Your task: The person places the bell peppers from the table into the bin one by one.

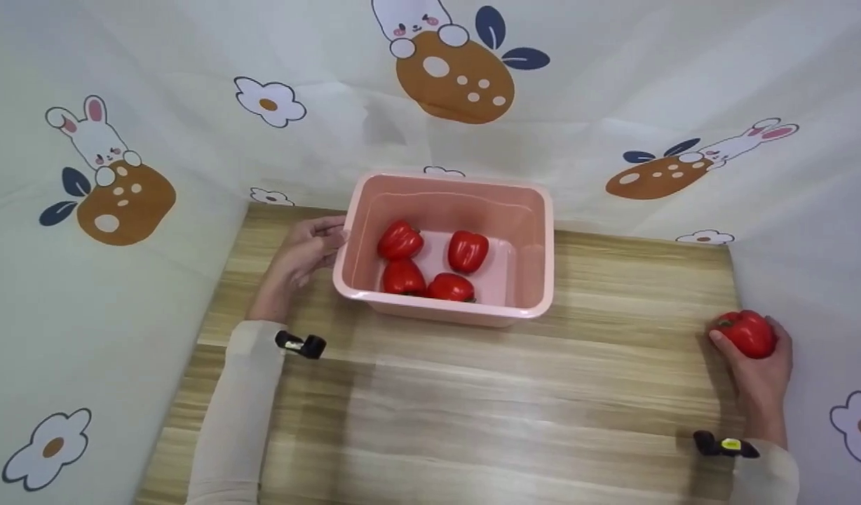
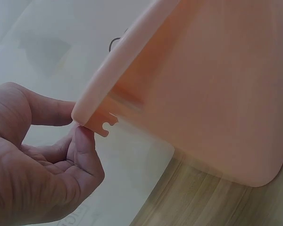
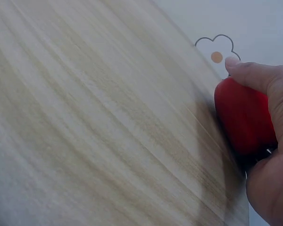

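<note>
A pink plastic bin (image 1: 444, 312) stands at the back middle of the wooden table, with several red bell peppers (image 1: 468, 252) lying on its floor. My left hand (image 1: 308, 252) is at the bin's left side. In the left wrist view, that hand (image 2: 52, 155) pinches the bin's rim (image 2: 118, 59) between its fingers. Far to the right, by the table's edge, my right hand (image 1: 763, 368) grips another red bell pepper (image 1: 746, 333). The right wrist view shows fingers curled round this pepper (image 3: 243, 115), close over the tabletop, hiding part of it.
Pale cloth walls (image 1: 318, 147) printed with rabbits and flowers rise behind the table and on both sides. Bare wood tabletop (image 1: 472, 407) stretches in front of the bin and between it and the right hand. A small black camera sits on each wrist.
</note>
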`<action>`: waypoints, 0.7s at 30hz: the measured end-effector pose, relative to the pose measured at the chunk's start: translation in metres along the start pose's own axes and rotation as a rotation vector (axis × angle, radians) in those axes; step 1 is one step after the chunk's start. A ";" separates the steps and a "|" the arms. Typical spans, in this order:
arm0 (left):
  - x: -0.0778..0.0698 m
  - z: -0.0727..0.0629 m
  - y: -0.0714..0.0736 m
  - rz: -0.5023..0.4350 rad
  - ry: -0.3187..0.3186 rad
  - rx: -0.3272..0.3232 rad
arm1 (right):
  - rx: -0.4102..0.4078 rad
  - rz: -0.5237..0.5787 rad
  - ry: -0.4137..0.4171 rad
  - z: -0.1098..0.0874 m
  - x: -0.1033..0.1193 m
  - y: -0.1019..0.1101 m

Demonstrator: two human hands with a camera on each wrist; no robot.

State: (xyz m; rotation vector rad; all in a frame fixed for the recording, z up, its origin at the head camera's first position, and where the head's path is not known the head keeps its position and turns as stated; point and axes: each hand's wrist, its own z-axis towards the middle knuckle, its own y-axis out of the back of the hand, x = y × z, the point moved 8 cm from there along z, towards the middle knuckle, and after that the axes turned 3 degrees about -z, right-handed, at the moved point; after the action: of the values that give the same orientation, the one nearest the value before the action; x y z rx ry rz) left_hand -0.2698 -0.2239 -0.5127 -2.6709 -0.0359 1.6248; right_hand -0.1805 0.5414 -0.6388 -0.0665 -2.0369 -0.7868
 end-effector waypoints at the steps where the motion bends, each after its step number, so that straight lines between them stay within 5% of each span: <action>1: 0.000 -0.001 0.001 -0.001 -0.001 -0.001 | -0.011 0.015 0.004 0.000 0.001 -0.001; 6: -0.001 -0.002 0.002 0.001 -0.003 0.001 | -0.046 0.062 0.019 -0.002 0.005 -0.005; 21: 0.001 0.001 -0.001 0.001 0.009 0.006 | -0.028 -0.038 0.034 -0.009 0.019 -0.006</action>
State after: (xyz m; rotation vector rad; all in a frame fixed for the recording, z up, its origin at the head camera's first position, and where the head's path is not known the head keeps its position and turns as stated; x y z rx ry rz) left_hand -0.2697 -0.2228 -0.5142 -2.6743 -0.0302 1.6104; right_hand -0.1866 0.5274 -0.6238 -0.0304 -2.0005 -0.8345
